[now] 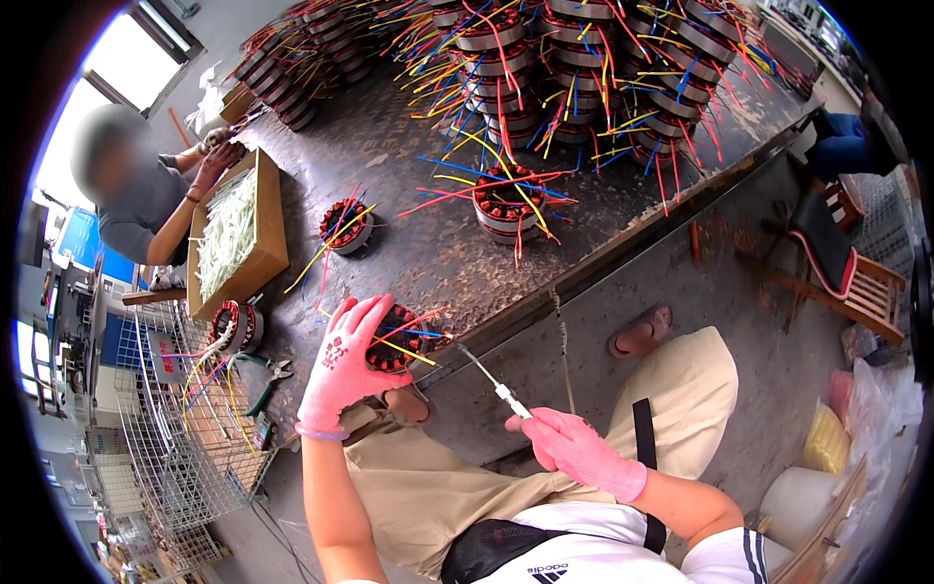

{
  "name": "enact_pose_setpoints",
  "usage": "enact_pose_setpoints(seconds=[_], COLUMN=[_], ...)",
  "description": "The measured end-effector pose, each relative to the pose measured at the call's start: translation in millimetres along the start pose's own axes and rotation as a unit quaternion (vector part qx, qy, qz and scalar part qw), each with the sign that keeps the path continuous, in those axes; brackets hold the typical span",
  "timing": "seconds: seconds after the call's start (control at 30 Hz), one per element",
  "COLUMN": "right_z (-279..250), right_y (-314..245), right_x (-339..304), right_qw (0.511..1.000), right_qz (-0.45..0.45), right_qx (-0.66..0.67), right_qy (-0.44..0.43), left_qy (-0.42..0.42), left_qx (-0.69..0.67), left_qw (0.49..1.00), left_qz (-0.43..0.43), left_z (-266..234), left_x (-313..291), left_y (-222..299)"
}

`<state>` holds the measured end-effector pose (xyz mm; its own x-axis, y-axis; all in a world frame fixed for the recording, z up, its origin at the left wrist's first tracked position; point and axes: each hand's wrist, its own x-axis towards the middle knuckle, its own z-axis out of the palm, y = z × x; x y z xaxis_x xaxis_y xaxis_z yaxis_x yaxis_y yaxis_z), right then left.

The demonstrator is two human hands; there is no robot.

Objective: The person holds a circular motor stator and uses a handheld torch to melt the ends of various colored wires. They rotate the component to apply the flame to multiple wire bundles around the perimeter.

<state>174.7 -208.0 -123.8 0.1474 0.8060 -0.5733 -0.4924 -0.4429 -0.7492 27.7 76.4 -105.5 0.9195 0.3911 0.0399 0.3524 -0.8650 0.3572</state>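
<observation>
My left hand (341, 368), in a pink glove, grips a motor stator (393, 341) with red coils at the table's near edge. Red, blue and yellow lead wires stick out of the stator to the right. In my right hand (584, 453), also pink-gloved, is a slim tool with a white handle (513, 400) and a thin shaft. Its tip points up and left at the wire ends; whether it touches them I cannot tell. Beyond the left hand lies another wired stator (346, 227). A larger-looking one (509, 206) sits farther right.
Stacked stators (584, 73) with loose wires fill the table's far side. At left stand a wooden box (269, 229) of white sleeves, a stator with white lacing (235, 327) and pliers (263, 384). A co-worker (146, 195) sits beyond the box. A wooden chair (837, 253) stands right.
</observation>
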Motion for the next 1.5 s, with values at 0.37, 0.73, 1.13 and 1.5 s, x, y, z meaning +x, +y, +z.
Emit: enact_pose_setpoints(seconds=[0.37, 0.73, 1.13, 1.5], right_z=[-1.8, -1.2, -2.4, -2.4], right_y=[-0.1, 1.3, -0.8, 1.3], right_x=[-1.5, -0.4, -1.4, -0.3], right_qw=[1.000, 0.999, 0.999, 1.000], right_qz=[-0.008, -0.024, -0.007, -0.010], right_qx=[-0.022, -0.035, -0.036, -0.022], right_qy=[0.000, 0.008, -0.004, 0.006], left_qy=[0.000, 0.000, -0.002, 0.001], left_qx=[0.006, 0.010, 0.006, 0.002], left_qw=[1.000, 1.000, 1.000, 1.000], left_qz=[0.008, 0.007, 0.006, 0.004], left_z=[0.3, -0.2, 0.2, -0.4], left_x=[0.0, -0.4, -0.7, 0.9], left_y=[-2.9, -0.7, -1.8, 0.9])
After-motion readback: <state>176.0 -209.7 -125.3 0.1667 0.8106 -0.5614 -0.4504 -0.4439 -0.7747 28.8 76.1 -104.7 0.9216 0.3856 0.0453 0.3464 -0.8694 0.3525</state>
